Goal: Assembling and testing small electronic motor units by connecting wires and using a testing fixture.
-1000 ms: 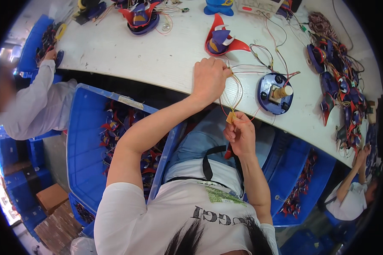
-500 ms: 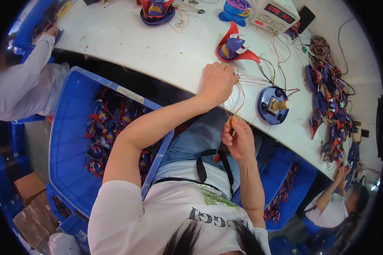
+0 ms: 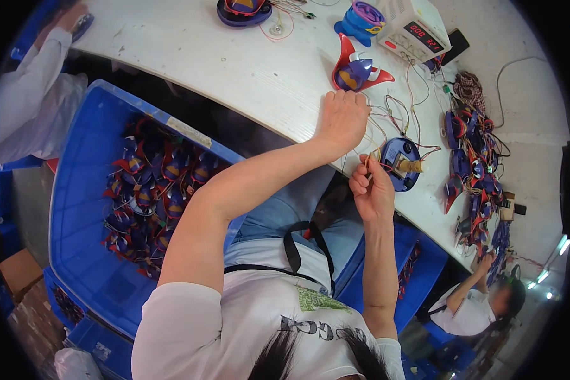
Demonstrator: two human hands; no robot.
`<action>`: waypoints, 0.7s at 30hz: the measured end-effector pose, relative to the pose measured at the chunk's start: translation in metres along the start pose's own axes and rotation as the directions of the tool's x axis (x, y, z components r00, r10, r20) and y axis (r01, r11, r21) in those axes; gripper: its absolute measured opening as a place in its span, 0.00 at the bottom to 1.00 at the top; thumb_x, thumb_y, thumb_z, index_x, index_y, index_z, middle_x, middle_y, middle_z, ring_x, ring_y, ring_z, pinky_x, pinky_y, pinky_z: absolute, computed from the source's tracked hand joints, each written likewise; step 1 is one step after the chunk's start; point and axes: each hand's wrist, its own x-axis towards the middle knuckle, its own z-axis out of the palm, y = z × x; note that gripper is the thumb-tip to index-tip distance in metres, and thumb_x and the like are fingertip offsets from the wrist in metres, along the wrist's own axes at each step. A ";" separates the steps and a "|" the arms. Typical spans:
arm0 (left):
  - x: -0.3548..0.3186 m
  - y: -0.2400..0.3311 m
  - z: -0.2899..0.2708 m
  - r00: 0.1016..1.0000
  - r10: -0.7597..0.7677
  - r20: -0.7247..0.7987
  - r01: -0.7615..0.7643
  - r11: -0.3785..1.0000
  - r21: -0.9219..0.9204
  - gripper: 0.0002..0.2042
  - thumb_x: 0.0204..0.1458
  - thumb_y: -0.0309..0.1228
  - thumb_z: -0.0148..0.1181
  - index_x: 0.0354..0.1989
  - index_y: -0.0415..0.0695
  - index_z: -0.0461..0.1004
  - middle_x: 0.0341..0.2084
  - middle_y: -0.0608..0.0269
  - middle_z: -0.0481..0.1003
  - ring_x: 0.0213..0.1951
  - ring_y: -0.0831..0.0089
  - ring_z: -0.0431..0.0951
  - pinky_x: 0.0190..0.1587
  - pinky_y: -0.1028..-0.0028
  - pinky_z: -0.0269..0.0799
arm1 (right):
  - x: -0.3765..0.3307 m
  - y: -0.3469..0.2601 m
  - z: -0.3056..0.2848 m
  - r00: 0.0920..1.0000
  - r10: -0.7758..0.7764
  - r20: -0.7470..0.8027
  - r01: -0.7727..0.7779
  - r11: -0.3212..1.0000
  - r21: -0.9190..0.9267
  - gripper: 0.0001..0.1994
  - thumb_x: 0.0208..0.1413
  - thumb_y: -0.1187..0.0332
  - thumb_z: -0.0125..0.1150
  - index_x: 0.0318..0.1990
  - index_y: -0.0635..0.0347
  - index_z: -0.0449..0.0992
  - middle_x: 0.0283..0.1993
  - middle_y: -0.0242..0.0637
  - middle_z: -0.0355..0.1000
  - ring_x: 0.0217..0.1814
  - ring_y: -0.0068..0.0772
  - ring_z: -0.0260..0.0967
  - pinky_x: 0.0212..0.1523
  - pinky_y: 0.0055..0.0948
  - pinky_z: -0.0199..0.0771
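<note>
Currently left hand (image 3: 342, 120) is resting curled on the tabletop (image 3: 234, 63) edge, gripping thin wires (image 3: 386, 123); right hand (image 3: 372, 187) is pinching the same wires just beside the blue round base (image 3: 399, 161).

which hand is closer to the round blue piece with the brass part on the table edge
Right. The right hand pinches wires just beside the round blue piece, nearly touching its near rim. The left hand rests on the white table farther off, up and to its left.
</note>
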 end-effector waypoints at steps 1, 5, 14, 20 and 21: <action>0.000 0.000 0.000 1.000 0.009 0.010 -0.009 1.000 -0.011 0.10 0.54 0.35 0.55 0.28 0.41 0.73 0.24 0.56 0.72 0.29 0.63 0.69 0.37 0.65 0.62 | 0.000 0.000 0.001 1.000 -0.002 -0.015 0.002 1.000 0.016 0.07 0.62 0.71 0.50 0.35 0.64 0.71 0.25 0.34 0.66 0.18 0.15 0.53 0.15 0.13 0.53; 0.000 -0.002 0.000 1.000 0.012 0.024 -0.011 1.000 -0.026 0.10 0.53 0.35 0.55 0.27 0.41 0.73 0.24 0.56 0.72 0.29 0.62 0.69 0.37 0.65 0.62 | 0.001 0.003 -0.002 1.000 -0.016 0.000 0.016 1.000 -0.018 0.07 0.62 0.70 0.51 0.35 0.64 0.71 0.25 0.33 0.66 0.18 0.16 0.53 0.16 0.13 0.53; 0.013 -0.003 0.005 0.998 -0.047 0.031 0.048 0.998 -0.038 0.10 0.54 0.34 0.54 0.28 0.40 0.73 0.26 0.55 0.73 0.31 0.61 0.69 0.39 0.65 0.61 | 0.006 -0.004 -0.003 0.987 -0.146 -0.066 0.130 0.970 -0.203 0.07 0.61 0.69 0.55 0.34 0.64 0.72 0.23 0.32 0.66 0.18 0.16 0.55 0.16 0.13 0.53; 0.015 -0.009 0.006 0.997 -0.068 0.047 0.070 0.996 -0.056 0.10 0.53 0.34 0.54 0.29 0.40 0.74 0.27 0.54 0.73 0.33 0.61 0.69 0.41 0.64 0.61 | 0.011 -0.007 0.008 0.985 -0.138 -0.104 0.105 0.957 -0.270 0.07 0.61 0.68 0.57 0.34 0.62 0.72 0.22 0.31 0.66 0.17 0.16 0.55 0.16 0.14 0.53; 0.015 -0.009 0.005 0.997 -0.050 0.060 0.055 0.995 -0.079 0.10 0.53 0.34 0.54 0.29 0.39 0.74 0.27 0.54 0.73 0.33 0.61 0.69 0.41 0.64 0.61 | 0.010 -0.008 0.009 0.983 -0.150 -0.109 0.115 0.953 -0.279 0.07 0.61 0.67 0.57 0.34 0.62 0.72 0.22 0.31 0.66 0.17 0.16 0.55 0.16 0.14 0.53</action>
